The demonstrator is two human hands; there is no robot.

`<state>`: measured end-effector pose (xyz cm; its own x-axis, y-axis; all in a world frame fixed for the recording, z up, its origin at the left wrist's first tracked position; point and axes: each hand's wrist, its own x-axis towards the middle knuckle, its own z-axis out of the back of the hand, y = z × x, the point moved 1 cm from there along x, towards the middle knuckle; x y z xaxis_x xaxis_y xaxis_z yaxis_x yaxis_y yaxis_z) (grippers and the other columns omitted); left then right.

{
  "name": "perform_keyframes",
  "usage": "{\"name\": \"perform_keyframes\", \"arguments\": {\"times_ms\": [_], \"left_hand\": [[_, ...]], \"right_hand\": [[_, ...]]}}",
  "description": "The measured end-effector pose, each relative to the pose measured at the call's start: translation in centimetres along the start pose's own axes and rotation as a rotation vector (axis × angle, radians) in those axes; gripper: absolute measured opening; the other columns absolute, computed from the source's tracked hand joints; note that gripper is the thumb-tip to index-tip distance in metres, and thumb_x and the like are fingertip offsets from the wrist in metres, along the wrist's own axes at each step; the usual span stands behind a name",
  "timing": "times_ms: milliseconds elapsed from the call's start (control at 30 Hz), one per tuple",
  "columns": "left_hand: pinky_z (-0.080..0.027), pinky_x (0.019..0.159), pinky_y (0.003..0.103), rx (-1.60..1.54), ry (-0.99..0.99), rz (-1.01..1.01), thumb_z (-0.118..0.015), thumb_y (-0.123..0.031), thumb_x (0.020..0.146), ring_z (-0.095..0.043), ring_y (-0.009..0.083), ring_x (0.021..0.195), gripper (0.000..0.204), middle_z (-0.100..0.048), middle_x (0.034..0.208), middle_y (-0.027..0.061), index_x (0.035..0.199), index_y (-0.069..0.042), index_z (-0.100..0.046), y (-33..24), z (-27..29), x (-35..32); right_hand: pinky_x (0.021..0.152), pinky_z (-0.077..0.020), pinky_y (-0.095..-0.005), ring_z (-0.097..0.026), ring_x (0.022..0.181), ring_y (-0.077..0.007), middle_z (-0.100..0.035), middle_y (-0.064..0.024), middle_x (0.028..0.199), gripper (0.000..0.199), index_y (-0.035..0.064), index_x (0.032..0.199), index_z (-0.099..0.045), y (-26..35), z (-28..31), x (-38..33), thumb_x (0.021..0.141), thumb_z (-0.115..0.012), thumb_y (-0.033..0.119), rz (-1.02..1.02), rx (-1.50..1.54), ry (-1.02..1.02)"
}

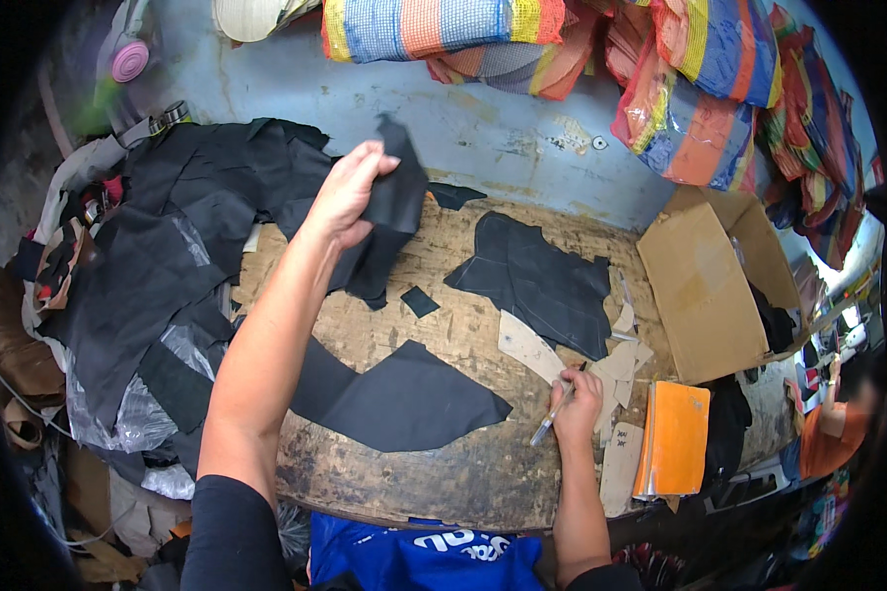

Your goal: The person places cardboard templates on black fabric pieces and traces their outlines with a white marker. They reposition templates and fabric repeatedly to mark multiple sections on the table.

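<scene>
My left hand [350,192], raised over the far left part of the worn wooden table [483,483], is closed on a piece of black leather-like material [400,192] that hangs from the fingers. At the right, my right hand [578,406] grips a slim pen [552,416], its tip pointing down and toward me. The end of a curved beige template [527,347] reaches that hand; whether the fingers hold it too, I cannot tell. Beyond it lies a black piece with pale drawn lines [542,276]. A wide black piece [419,399] lies flat between my arms, and a small black scrap [420,301] farther back.
Black material [138,286] is heaped along the left, partly over clear plastic. At the right are beige templates [623,364], an orange book [675,438] and an open cardboard box [705,295]. Striped woven bags [443,30] hang above. Another person [838,428] is at far right.
</scene>
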<state>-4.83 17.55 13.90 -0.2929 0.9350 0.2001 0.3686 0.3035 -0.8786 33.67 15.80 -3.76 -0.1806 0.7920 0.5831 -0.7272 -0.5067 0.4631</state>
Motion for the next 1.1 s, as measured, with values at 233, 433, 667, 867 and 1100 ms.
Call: {"name": "perform_keyframes", "arguments": {"times_ms": [233, 433, 667, 867, 1100], "left_hand": [[-0.05, 0.085, 0.034, -0.355, 0.14, -0.082, -0.054, -0.015, 0.088, -0.061, 0.0156, 0.095, 0.032, -0.06, 0.109, 0.0046, 0.119, -0.007, -0.051, -5.7, -4.0, -8.2], [-0.043, 0.082, 0.026, 0.058, -0.265, 0.039, -0.051, -0.01, 0.082, -0.053, 0.0121, 0.089, 0.02, -0.055, 0.097, 0.002, 0.101, -0.005, -0.053, 1.9, 4.1, -23.6], [-0.043, 0.065, 0.018, 0.24, -0.446, 0.371, -0.057, 0.014, 0.069, -0.053, 0.0062, 0.07, 0.026, -0.052, 0.084, -0.0014, 0.086, -0.005, -0.051, 5.2, 9.5, -35.6], [-0.047, 0.088, 0.025, 0.534, -0.221, 0.251, -0.066, 0.012, 0.069, -0.061, 0.0158, 0.096, 0.052, -0.062, 0.107, 0.0114, 0.12, 0.003, -0.054, 5.5, 8.4, -33.6], [-0.043, 0.093, 0.029, 0.927, -0.357, 0.051, -0.068, 0.003, 0.073, -0.06, 0.0194, 0.103, 0.04, -0.065, 0.108, 0.0129, 0.113, 0.0, -0.063, 8.5, 8.7, -30.0]], "right_hand": [[0.078, -0.0468, -0.0369, -0.06, 0.085, -0.0293, -0.063, -0.0147, 0.088, 0.015, 0.0005, 0.088, -0.061, 0.5, 0.6, -0.3, 0.076, -0.067, 0.005, -0.019, 0.155, -0.08], [0.064, -0.0465, -0.0221, -0.056, 0.065, -0.0082, -0.062, -0.0026, 0.075, 0.014, -0.0007, 0.089, -0.06, 1.4, 3.2, -1.3, 0.087, -0.064, 0.013, -0.413, 0.766, -0.089], [0.063, -0.0473, -0.0281, -0.059, 0.067, -0.0137, -0.061, -0.003, 0.073, 0.03, 0.0009, 0.085, -0.062, 6.3, 5.5, -6.9, 0.071, -0.081, 0.02, -0.421, 0.357, 0.464], [0.064, -0.0476, -0.0335, -0.059, 0.071, -0.0209, -0.06, -0.0099, 0.075, 0.034, 0.0018, 0.078, -0.059, 11.3, 4.5, -8.6, 0.058, -0.085, 0.013, -0.061, 0.216, 0.471], [0.054, -0.0436, -0.0333, -0.055, 0.057, -0.0257, -0.055, -0.0122, 0.067, 0.021, 0.0019, 0.072, -0.051, 9.3, 0.5, -5.0, 0.068, -0.071, 0.0, -0.173, 0.409, 0.301]]}}
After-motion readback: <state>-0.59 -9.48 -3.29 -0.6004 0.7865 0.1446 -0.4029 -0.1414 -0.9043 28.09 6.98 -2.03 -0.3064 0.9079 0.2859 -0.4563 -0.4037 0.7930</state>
